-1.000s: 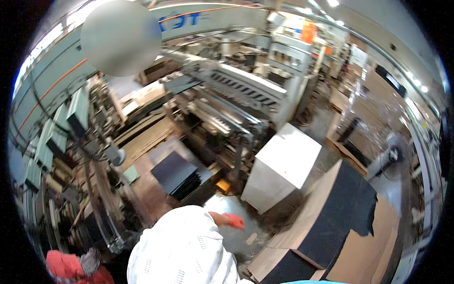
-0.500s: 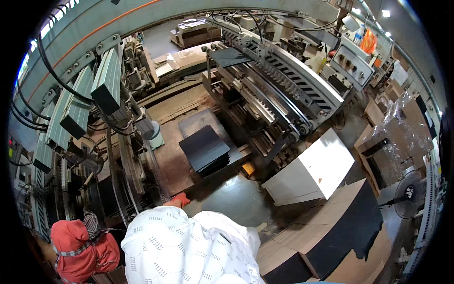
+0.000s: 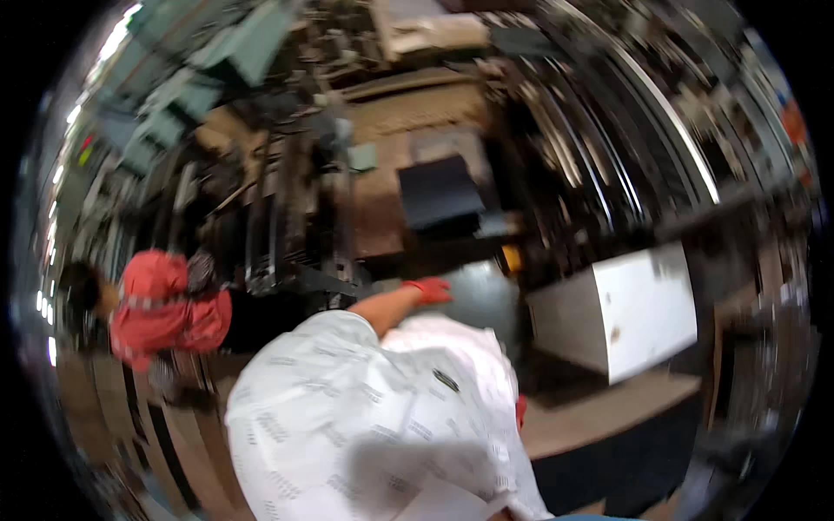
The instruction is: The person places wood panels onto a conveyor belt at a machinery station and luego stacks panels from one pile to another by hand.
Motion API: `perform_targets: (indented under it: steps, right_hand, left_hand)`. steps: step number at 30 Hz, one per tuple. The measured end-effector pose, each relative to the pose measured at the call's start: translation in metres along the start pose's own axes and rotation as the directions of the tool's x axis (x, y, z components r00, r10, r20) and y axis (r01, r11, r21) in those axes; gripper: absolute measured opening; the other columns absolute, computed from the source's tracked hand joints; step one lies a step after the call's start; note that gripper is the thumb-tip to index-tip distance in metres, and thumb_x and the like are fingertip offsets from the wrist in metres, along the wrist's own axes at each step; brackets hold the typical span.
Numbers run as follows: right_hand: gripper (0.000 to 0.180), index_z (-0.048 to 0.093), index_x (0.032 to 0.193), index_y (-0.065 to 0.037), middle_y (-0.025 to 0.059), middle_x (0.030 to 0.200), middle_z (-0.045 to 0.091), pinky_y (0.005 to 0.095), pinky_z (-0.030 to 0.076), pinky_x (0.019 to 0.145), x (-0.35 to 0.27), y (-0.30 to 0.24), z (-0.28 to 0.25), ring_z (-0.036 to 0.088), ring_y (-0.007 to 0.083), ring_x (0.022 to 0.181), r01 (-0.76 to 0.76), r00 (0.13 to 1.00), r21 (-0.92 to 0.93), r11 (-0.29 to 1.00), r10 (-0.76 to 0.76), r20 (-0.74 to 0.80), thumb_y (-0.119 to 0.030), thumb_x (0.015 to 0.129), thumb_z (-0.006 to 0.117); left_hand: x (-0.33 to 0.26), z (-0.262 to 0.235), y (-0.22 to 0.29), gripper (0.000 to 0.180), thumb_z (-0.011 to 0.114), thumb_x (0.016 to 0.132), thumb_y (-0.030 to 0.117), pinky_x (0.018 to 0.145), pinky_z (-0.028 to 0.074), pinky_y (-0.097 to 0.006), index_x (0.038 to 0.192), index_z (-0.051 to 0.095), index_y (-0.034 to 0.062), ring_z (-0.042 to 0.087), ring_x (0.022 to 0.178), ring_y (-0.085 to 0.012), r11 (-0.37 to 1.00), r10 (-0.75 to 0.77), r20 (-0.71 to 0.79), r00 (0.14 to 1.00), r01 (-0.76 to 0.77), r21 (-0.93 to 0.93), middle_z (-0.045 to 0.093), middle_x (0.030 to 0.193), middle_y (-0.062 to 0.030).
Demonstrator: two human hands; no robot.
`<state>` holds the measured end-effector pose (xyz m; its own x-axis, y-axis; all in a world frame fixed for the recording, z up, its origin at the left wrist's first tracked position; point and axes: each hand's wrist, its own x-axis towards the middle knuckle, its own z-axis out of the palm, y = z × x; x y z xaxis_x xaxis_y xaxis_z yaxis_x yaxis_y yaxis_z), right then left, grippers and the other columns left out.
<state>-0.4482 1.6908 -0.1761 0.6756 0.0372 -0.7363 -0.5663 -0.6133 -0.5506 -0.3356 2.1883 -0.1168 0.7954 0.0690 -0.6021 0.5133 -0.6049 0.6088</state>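
Observation:
My left hand (image 3: 426,291), in a red glove, reaches forward from a white short sleeve. Its fingers look stretched out, with nothing visible in them, though motion smears the picture. It hovers over grey floor, nearest to a stack of dark sheets (image 3: 441,193) on the machine's brown bed, and apart from it. Of my right hand (image 3: 521,412) only a red sliver shows beside my patterned white shirt; its fingers are hidden behind my body. Close to that sliver lies a stack of brown board (image 3: 608,415) with a black side.
A white box-shaped block (image 3: 647,308) stands to the right. Machine rails and rollers (image 3: 578,143) run along the far right; green beams (image 3: 248,52) are at the upper left. At the left is another person in a red head covering (image 3: 156,276). A yellow part (image 3: 512,257) sits by the bed.
The view has swung, so the stack, machine and white block have shifted in the picture. More of my left forearm shows, and a bit of red glove has appeared at my right side.

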Motion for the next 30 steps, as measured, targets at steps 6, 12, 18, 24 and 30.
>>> perform_targets:
  steps: [6,12,18,24,30]
  right_hand:
    - [0.03,0.06,0.09,0.003,0.0248,0.086,0.061,0.0489,0.046,0.07,0.151,-0.058,-0.052,0.057,0.0344,0.075,0.295,0.933,-0.258,0.92,-0.22,0.283,-0.026,0.096,0.056]
    - [0.027,0.058,0.087,0.005,0.0243,0.084,0.06,0.048,0.046,0.073,0.232,-0.28,-0.068,0.056,0.0359,0.078,0.789,0.613,-0.197,0.582,-0.724,0.318,-0.021,0.096,0.056]
    - [0.033,0.067,0.119,0.001,0.021,0.123,0.068,0.0457,0.048,0.103,0.177,-0.587,-0.097,0.062,0.0383,0.115,0.933,0.051,-0.356,0.049,-0.999,-0.005,-0.021,0.094,0.069]
    - [0.07,0.056,0.138,-0.015,0.0128,0.139,0.052,0.0527,0.041,0.104,0.218,-0.714,-0.096,0.05,0.0317,0.125,0.317,0.204,-0.884,0.343,-0.935,-0.289,-0.038,0.074,0.073]
    - [0.054,0.059,0.133,-0.007,0.019,0.107,0.073,0.0521,0.055,0.085,0.297,-0.748,-0.139,0.07,0.0405,0.096,0.343,0.671,-0.823,0.454,-0.731,-0.124,-0.038,0.089,0.066]
  left_hand:
    - [-0.001,0.027,0.14,0.056,0.067,0.091,0.041,0.088,0.053,-0.041,0.137,0.058,0.0105,0.067,0.102,-0.0256,0.953,0.218,-0.043,0.975,-0.222,-0.207,0.071,0.116,-0.0116]
    - [-0.057,0.045,0.033,0.053,0.064,0.091,0.042,0.096,0.051,-0.046,0.134,0.062,0.0111,0.066,0.113,-0.0342,0.95,-0.283,-0.298,0.912,0.225,-0.215,0.07,0.124,-0.0155]
    - [-0.151,0.149,-0.067,0.053,0.051,0.097,0.05,0.078,0.051,-0.05,0.1,0.073,0.0025,0.068,0.085,-0.0355,0.736,-0.67,-0.497,0.551,0.409,-0.539,0.072,0.094,-0.0218]
    - [-0.186,0.191,-0.079,0.05,0.046,0.097,0.044,0.067,0.051,-0.043,0.081,0.074,0.0053,0.068,0.069,-0.0255,0.573,-0.743,0.078,0.665,0.691,-0.44,0.074,0.079,-0.0116]
    - [-0.059,0.188,-0.089,0.037,0.061,0.093,0.037,0.082,0.053,-0.048,0.091,0.073,0.001,0.069,0.094,-0.0373,0.755,-0.655,-0.419,0.629,0.522,-0.396,0.074,0.104,-0.0218]
